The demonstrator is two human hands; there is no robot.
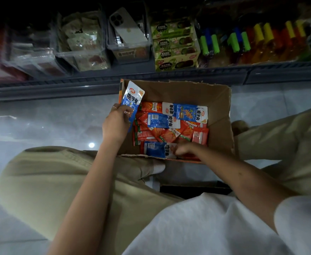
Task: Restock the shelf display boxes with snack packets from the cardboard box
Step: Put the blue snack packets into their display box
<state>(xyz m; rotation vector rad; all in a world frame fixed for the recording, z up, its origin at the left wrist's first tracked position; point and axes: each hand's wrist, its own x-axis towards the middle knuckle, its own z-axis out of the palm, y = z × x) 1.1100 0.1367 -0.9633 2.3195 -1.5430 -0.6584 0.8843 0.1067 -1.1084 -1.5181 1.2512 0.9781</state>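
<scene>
An open cardboard box (219, 100) stands on the floor between my knees, holding several blue and orange snack packets (169, 129). My left hand (117, 124) grips a blue-and-white packet (132, 97) upright at the box's left edge. My right hand (185, 149) reaches into the near side of the box, fingers curled on a blue packet (158, 149) lying there. Clear shelf display boxes (81, 43) sit on the low shelf beyond the cardboard box.
A phone (127, 27) leans in a clear bin (132, 50) at shelf centre. Green snack cartons (175, 46) and coloured bottles (252, 41) fill the shelf's right side. The grey shelf edge (114, 80) runs across. My bent legs flank the box on a glossy tiled floor (40, 122).
</scene>
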